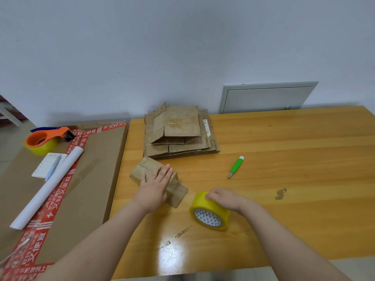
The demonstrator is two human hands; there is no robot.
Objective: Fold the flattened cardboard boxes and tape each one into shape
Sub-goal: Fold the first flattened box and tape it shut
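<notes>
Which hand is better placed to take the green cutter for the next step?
Probably right: the right hand, gripping the tape roll, is nearer the green cutter; the left hand lies flat on the small box, farther away.

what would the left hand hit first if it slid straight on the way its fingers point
Probably the stack of flattened cardboard boxes. The left hand lies flat on the small taped box, fingers aimed at the stack's near edge, though depth is unclear.

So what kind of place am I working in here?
Most likely a makeshift packing spot in a plain room, not a warehouse: a wooden table against a bare wall, a stack of flattened cardboard boxes, plus a yellow tape roll and a green utility knife.
</notes>
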